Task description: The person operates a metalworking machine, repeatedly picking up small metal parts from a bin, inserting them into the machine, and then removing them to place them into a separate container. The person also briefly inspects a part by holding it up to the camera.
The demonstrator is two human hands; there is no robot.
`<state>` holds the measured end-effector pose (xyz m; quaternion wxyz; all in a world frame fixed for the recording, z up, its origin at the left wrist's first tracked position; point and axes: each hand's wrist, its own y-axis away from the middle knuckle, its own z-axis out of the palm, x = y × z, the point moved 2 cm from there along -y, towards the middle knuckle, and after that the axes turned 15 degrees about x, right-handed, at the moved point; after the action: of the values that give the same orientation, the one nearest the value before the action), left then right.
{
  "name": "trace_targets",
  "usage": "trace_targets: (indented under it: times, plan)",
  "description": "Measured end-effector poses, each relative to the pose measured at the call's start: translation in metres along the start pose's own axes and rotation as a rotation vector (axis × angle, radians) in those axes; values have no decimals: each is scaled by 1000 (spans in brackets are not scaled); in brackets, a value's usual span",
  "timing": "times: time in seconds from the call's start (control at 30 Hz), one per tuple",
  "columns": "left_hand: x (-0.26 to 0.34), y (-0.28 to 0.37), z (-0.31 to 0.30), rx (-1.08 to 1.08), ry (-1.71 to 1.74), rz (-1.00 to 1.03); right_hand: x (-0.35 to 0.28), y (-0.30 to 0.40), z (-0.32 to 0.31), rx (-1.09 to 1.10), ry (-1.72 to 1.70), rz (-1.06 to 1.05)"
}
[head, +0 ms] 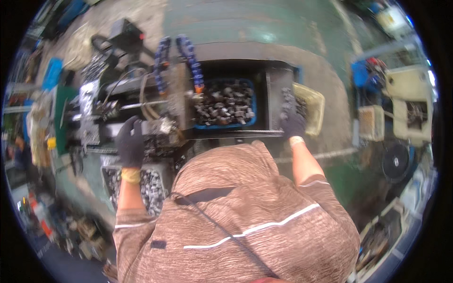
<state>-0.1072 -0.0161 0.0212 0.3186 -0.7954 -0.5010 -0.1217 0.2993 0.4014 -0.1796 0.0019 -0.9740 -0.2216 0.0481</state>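
My left hand [130,143], in a dark glove with a yellow cuff, is at the front of a machine [106,125] with metal rods and fittings. A small pale spot shows at its fingers; whether it is a held piece cannot be made out. My right hand [294,124], gloved the same way, reaches to a heap of small dark metal parts [288,100] at the right end of the machine's tray. Blur hides its fingertips. Between my hands, a blue basket [254,102] full of small metal parts sits in a dark metal tray [260,74].
Two blue segmented coolant hoses [191,58] with orange nozzles arch over the machine. A cream plastic basket [318,109] stands beside the tray's right end. Below my left arm is a bin of shiny metal pieces [152,187]. A round black lid-like object [395,161] lies at right.
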Motion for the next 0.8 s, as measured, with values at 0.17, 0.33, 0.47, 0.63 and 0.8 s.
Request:
trace_targets:
  times: [0.17,0.33,0.47,0.63,0.8]
  plan:
    - [-7,2,0,25,-129,-84,14,-13,31,-47,11,-36]
    - [-1,5,-2,44,-224,-148,9,-3,14,216,-249,-139]
    - [3,4,-1,47,-229,-225,-13,10,17,85,-583,-65]
    - [-11,5,4,59,-220,-212,-33,27,32,-3,-651,-111]
    - [-27,5,6,27,-169,-243,-33,15,33,-135,-544,-141]
